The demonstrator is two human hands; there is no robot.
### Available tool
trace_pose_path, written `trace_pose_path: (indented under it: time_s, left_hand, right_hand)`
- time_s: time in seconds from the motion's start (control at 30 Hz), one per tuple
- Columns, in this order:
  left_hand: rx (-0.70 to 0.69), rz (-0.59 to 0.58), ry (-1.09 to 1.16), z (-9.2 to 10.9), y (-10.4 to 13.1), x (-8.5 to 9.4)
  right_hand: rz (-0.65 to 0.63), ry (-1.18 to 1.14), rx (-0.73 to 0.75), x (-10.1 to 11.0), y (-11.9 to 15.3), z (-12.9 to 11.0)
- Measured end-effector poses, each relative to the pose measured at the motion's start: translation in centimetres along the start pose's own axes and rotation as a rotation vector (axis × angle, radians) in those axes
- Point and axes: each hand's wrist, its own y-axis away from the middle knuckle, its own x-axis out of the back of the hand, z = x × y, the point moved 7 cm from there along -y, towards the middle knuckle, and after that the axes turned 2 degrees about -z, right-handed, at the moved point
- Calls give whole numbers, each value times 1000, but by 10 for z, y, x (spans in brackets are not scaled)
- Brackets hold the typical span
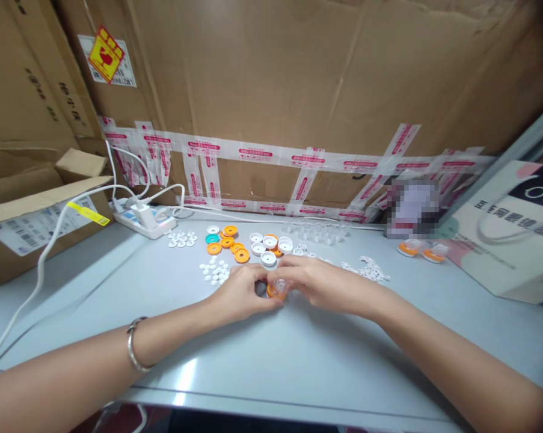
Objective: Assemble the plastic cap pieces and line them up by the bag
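**Q:** Where does the clear-topped orange piece (pixel 277 289) lie?

**A:** On the worktop (pixel 325 367), between the two hands, roughly midway from front edge to rear edge. White round parts (pixel 268 259) lie just behind it, toward the rear edge.

**Q:** How is it held?

**A:** The left hand (pixel 240 293) curls thumb and fingers about its side; the right hand (pixel 311 281) grips the clear top.

**Q:** How does it handle?

**A:** Probably light, stiff and smooth; the clear part may slip or crack, so the orange base suits gripping.

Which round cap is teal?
The teal cap, between a white cap behind and an orange cap in front; the other loose caps are orange or white.
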Motion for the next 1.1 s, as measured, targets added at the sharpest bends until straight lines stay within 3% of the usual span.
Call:
trace_pose_path:
  time_s: [0.67,0.9,1.1]
  left_hand:
    - [-31,35,-19,5,1,3]
    - [-83,62,-92,11,0,4]
    - [-42,-5,23,3,1,0]
  right_hand:
    - [-32,155,-34,-6,-3,-5]
    - [45,290,-222,-2,-1,-1]
    - [93,0,-317,-4,-3,15]
